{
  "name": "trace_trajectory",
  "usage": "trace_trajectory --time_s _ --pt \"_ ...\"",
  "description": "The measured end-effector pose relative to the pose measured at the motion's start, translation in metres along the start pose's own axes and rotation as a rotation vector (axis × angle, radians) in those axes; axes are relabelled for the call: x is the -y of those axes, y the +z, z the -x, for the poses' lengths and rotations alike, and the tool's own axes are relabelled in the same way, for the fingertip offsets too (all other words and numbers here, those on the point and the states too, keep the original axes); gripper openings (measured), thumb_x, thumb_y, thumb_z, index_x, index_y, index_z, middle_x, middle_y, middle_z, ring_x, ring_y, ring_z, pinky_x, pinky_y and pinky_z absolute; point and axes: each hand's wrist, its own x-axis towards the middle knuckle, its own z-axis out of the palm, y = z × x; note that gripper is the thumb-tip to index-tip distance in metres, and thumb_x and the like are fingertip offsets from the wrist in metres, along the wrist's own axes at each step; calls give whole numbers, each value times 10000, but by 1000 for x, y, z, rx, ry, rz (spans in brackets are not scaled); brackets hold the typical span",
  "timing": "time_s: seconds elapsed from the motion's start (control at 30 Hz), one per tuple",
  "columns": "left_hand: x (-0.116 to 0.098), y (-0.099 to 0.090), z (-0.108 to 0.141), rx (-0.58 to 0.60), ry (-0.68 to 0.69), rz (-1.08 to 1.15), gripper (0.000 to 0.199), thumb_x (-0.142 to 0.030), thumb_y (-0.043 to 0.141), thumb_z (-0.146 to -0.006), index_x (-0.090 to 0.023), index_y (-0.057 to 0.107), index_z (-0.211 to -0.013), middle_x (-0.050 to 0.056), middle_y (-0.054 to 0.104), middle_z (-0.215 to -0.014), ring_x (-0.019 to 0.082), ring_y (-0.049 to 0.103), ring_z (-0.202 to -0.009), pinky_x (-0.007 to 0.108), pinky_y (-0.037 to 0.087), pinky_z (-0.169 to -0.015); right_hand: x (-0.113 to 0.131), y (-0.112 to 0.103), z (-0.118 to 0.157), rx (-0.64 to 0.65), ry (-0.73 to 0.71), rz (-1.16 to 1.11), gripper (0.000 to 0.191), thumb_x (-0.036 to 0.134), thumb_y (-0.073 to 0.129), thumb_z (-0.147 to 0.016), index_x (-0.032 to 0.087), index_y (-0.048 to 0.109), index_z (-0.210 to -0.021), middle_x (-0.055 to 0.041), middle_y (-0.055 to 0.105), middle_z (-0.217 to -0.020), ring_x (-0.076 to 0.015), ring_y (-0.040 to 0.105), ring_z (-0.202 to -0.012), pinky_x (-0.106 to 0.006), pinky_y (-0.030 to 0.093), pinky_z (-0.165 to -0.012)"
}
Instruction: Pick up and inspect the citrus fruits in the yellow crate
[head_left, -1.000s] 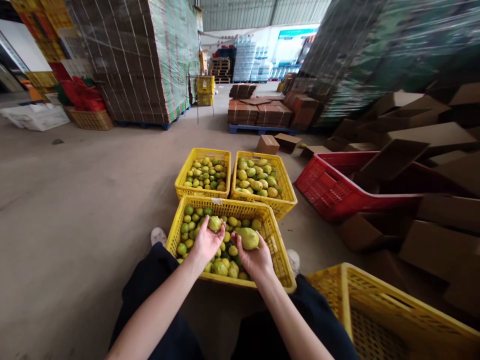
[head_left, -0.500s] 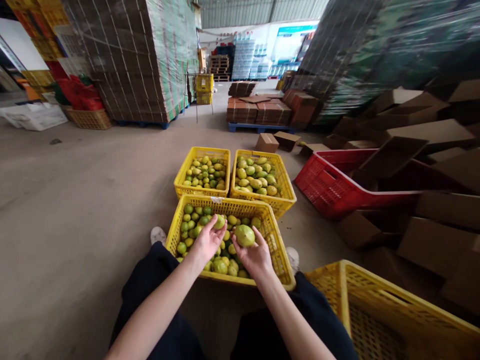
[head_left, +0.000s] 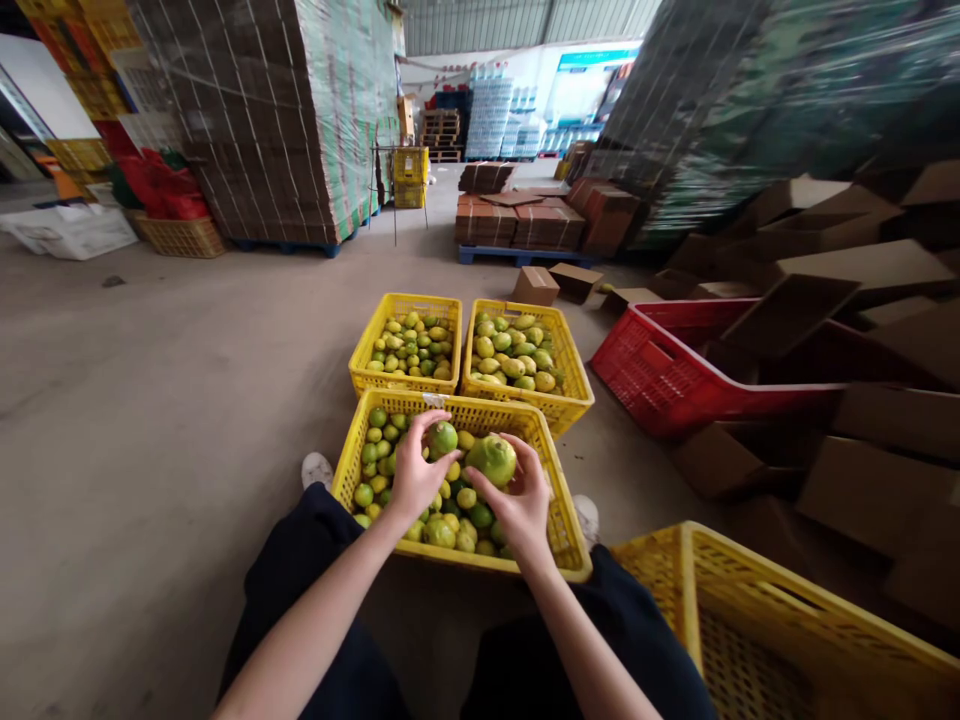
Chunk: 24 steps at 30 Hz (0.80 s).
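From where I stand I count two fruits in hand, one to each side. The left hand pinches the smaller green fruit between thumb and curled fingers; the right hand grips the larger yellow-green fruit the same way, thumb on the near side, fingers wrapped around the far side. The two fruits are held up near each other, above the near yellow crate, which sits on the floor between two white shoes. That crate holds dozens of green and yellow fruits; they overlap and the hands cover some, so I can't fairly give a number.

Just beyond it stand two more yellow crates side by side, the far left crate and the far right crate, both loaded with fruit of the same sort. A fourth yellow crate is at the person's right, partly out of view. Past it there is one red crate among loose cardboard boxes. Two tall wrapped stacks flank the floor, the left stack and the right stack, with one pallet of flattened cardboard between them.
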Motion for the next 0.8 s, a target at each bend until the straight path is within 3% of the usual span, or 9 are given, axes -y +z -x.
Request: trace_trajectory --time_s 0.17,0.3,0.37,0.43,0.5,0.63,0.8 --pt "-10 1 9 103 122 -294 311 18 665 -607 -215 656 -814 63 605 -1077 212 493 -1151 345 346 -1028 6 -3 -1 -28 -217 247 534 123 809 -471 216 653 -974 -59 581 -1090 -226 515 -1064 -316 480 -845" --pt "-3 -8 7 161 415 -776 376 -80 672 -662 -241 634 -1000 59 534 -1091 209 508 -1091 399 380 -989 2 -9 -5 26 -326 451 521 244 784 -549 224 620 -1043 -79 539 -1119 -250 517 -1060 -378 501 -819" --pt "-1 -12 2 152 445 -845 399 -133 673 -687 -246 608 -1064 64 513 -1098 204 508 -1077 384 414 -949 1 -11 -7 53 -266 413 543 269 774 -567 223 598 -1078 -79 557 -1122 -251 538 -1040 -387 497 -827" --pt "0 -14 -2 148 353 -753 425 -178 704 -671 -236 598 -1079 69 521 -1118 212 504 -1091 365 429 -931 1 -13 -8 85 -113 300 568 267 770 -568 228 578 -1101 -61 603 -1088 -245 570 -993 -385 494 -823" --pt "-1 -14 -6 152 175 -554 473 -196 748 -624 -215 592 -1070 70 552 -1123 218 515 -1089 353 431 -927 2 -13 -9 95 76 142 557 247 760 -569 240 572 -1094 -28 646 -1018 -226 605 -910 -358 503 -773" --pt "-4 -12 -8 152 -151 -118 549 -157 765 -598 -205 533 -1093 46 623 -1013 182 595 -957 324 449 -883 6 -12 -10 96 393 -199 391 225 681 -588 221 609 -972 -16 683 -881 -216 641 -783 -322 506 -660" --pt "-13 -9 -4 196 -372 262 381 -125 647 -689 -137 551 -1057 99 624 -1086 197 608 -980 308 457 -889 13 -7 -10 102 633 -409 276 285 615 -651 144 641 -888 -74 699 -831 -233 655 -721 -302 503 -540"
